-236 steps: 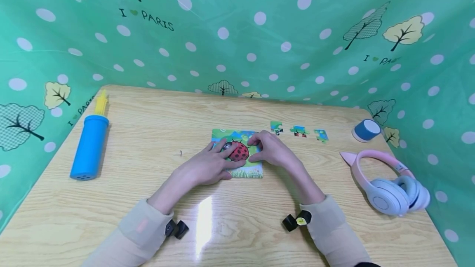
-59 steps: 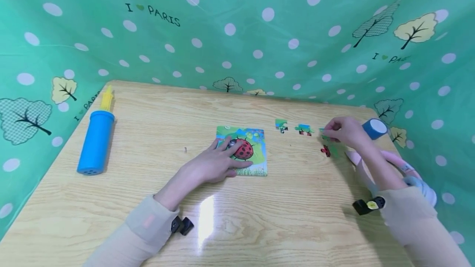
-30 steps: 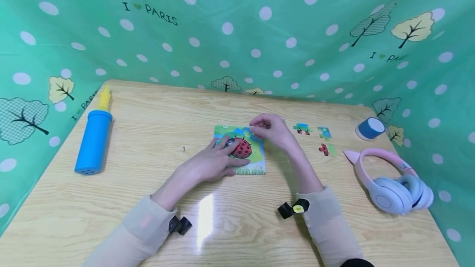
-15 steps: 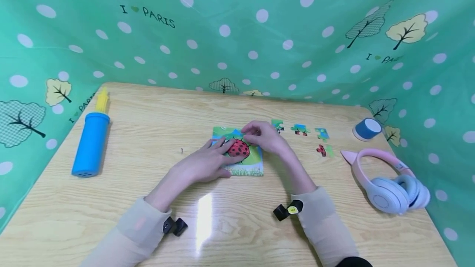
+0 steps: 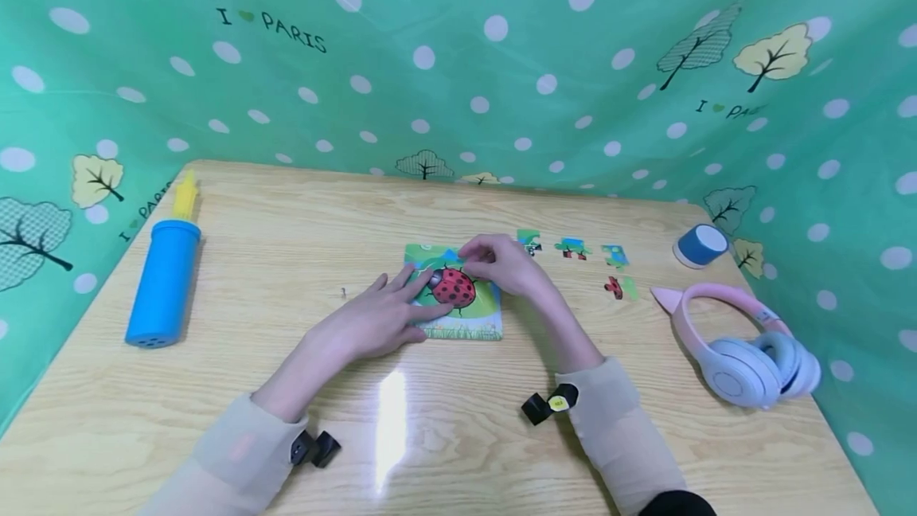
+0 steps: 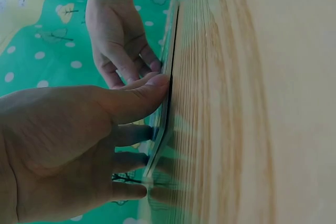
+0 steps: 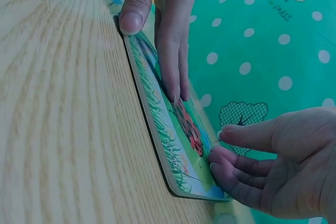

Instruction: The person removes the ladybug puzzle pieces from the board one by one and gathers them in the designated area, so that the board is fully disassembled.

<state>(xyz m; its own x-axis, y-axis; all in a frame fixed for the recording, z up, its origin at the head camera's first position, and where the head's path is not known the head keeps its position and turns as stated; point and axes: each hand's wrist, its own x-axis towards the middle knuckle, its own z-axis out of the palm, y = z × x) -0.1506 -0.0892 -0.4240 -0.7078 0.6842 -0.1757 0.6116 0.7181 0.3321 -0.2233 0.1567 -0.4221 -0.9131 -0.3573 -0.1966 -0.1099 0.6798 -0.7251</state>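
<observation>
A flat square jigsaw puzzle point(image 5: 466, 333) with a ladybug point(image 5: 453, 290) picture lies mid-table in the head view. My left hand point(image 5: 376, 317) rests on its left part with fingers spread. In the right wrist view the left thumb point(image 7: 131, 22) presses the puzzle's edge, and the other fingers lie on the picture. My right hand point(image 5: 504, 263) is at the upper right of the puzzle, fingertips touching its surface. Its thumb point(image 7: 241, 135) stands apart from the fingers, with nothing visible between them. Several loose jigsaw pieces point(image 5: 572, 248) lie to the right, one red and green point(image 5: 614, 287).
Pink and pale blue cat-ear headphones point(image 5: 745, 373) lie at the right, behind them a short blue and white cylinder point(image 5: 700, 246). A blue hand pump point(image 5: 165, 285) with a yellow end lies at the left. A green patterned cloth point(image 5: 494, 62) hangs around the wooden table point(image 5: 272, 221).
The red and green piece, absent at first, now lies among the loose ones at the right. My right hand went out to those pieces and came back to the puzzle. The left hand stayed on it.
</observation>
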